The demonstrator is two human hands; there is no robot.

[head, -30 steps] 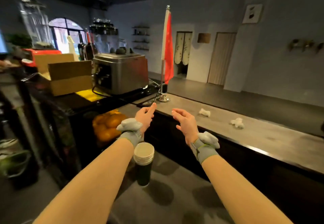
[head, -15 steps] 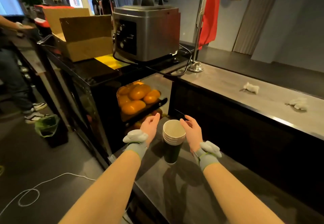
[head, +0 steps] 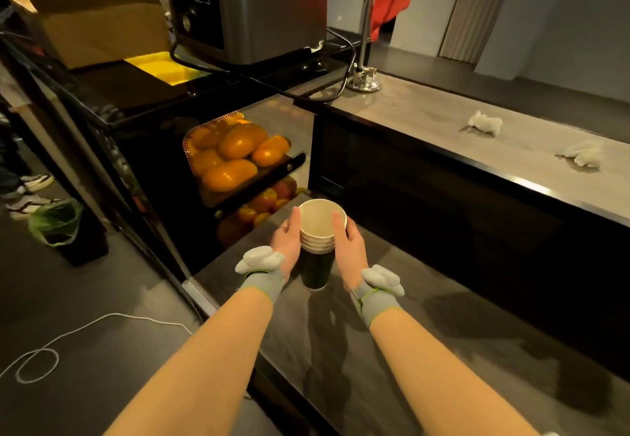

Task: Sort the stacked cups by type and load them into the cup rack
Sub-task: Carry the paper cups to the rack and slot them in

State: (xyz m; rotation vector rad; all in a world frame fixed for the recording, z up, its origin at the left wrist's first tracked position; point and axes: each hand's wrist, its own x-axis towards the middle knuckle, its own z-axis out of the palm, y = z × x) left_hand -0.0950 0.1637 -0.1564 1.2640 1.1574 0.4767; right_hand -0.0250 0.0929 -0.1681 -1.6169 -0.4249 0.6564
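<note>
Left hand (head: 288, 237) and right hand (head: 349, 241) bare, forearms unsleeved. Each wrist: grey knit band (head: 262, 283), green-edged, carrying a pale grey lumpy pod (head: 259, 258) on its outer side.

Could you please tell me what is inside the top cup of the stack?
The top cup shows only a bare pale interior. Its bottom is not visible, and the cups nested beneath hide theirs.

Dark counter (head: 392, 360): cup stack (head: 318, 244) standing upright.
</note>
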